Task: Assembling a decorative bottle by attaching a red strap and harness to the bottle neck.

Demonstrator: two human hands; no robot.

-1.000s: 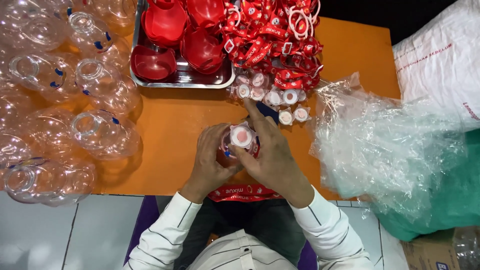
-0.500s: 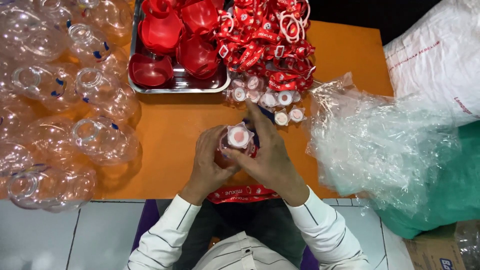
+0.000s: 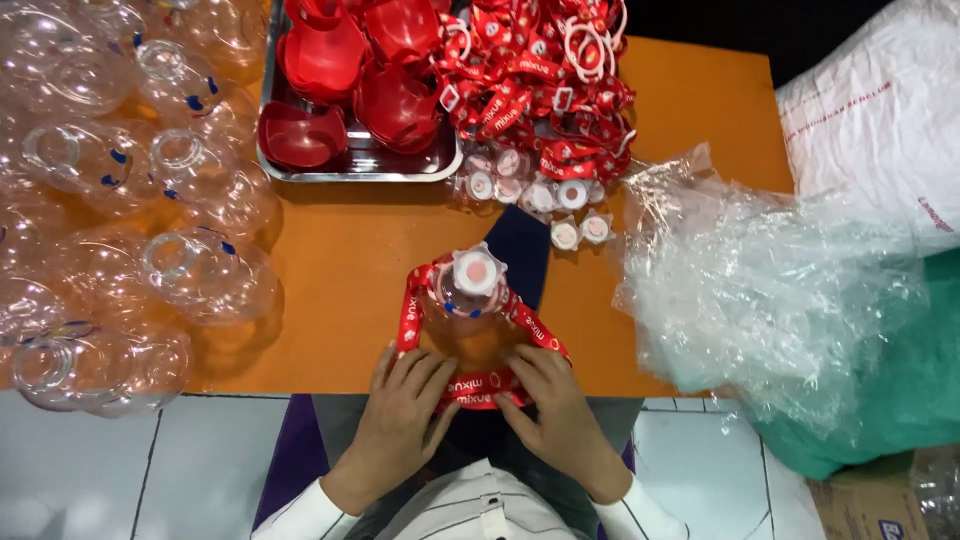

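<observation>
A clear plastic bottle (image 3: 462,300) with a white and red cap (image 3: 475,270) stands upright on the orange table (image 3: 340,260) near its front edge. A red strap (image 3: 478,385) loops from the bottle's neck down toward me. My left hand (image 3: 400,405) and my right hand (image 3: 555,410) both rest at the table's front edge, fingers pinching the strap's lower loop from either side.
Several clear empty bottles (image 3: 120,190) crowd the left side. A metal tray (image 3: 350,165) holds red cups (image 3: 325,55) at the back. Red straps (image 3: 540,70) are piled beside it, with loose caps (image 3: 540,195) in front. Crumpled clear plastic bags (image 3: 760,290) lie at right.
Both hands have come down off the bottle's cap and neck to the table's front edge. The red strap, earlier bunched at the bottle, is now drawn out in a loop.
</observation>
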